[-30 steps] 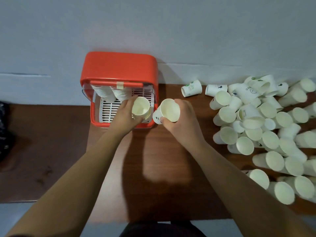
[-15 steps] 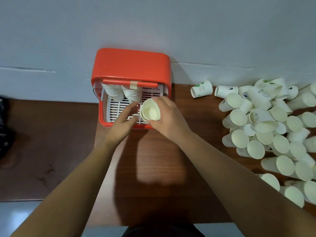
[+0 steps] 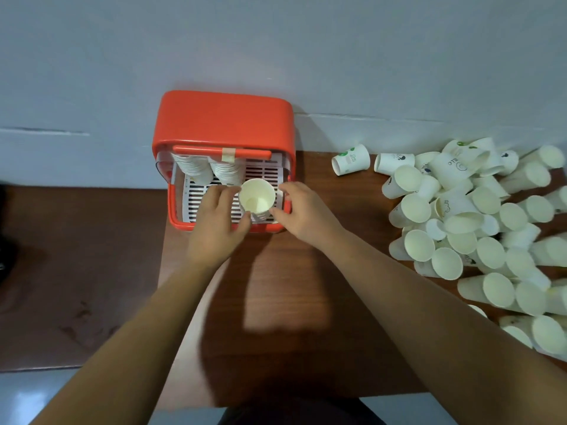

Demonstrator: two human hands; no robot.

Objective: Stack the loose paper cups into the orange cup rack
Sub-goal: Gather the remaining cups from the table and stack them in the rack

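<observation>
The orange cup rack (image 3: pixel 224 124) stands at the table's back left against the wall. Two stacks of white paper cups (image 3: pixel 193 168) hang at the back of its slotted white tray (image 3: pixel 264 173). A short nested stack of cups (image 3: pixel 257 197) sits mouth up over the front of the tray. My left hand (image 3: pixel 214 222) grips this stack from the left with fingers and thumb. My right hand (image 3: pixel 303 210) touches its right side with index finger and thumb. A big pile of loose paper cups (image 3: pixel 466 216) lies on the table to the right.
Bare brown wooden table (image 3: pixel 276 286) shows between my arms. Two printed cups (image 3: pixel 351 159) lie on their sides between the rack and the pile. A lower brown surface (image 3: pixel 76 256) lies to the left, and a grey wall is behind.
A second ago each hand held one cup. The right hand's cup went into the left hand's cup, and the nested stack moved down over the rack's tray.
</observation>
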